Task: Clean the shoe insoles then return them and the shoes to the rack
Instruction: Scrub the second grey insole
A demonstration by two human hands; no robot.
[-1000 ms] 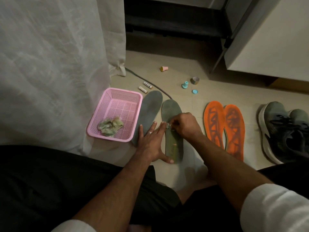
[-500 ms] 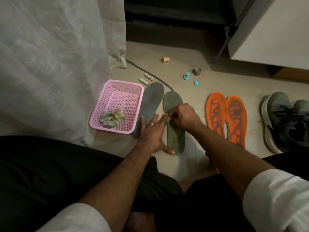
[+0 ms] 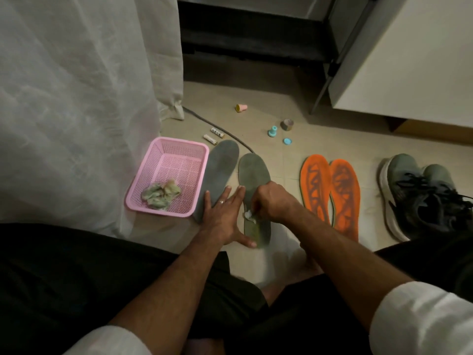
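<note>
Pinching white wipe (image 3: 249, 216) on grey insole (image 3: 253, 175), right hand (image 3: 272, 202)

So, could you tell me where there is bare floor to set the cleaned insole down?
Bare floor lies between the grey insole and the orange insoles. Behind, near the batteries and blue caps, it is cluttered.

Two grey insoles (image 3: 256, 180) lie flat side by side on the floor beside a pair of orange insoles (image 3: 330, 185), heels toward the person, with grey sneakers (image 3: 419, 190) at the right.
</note>
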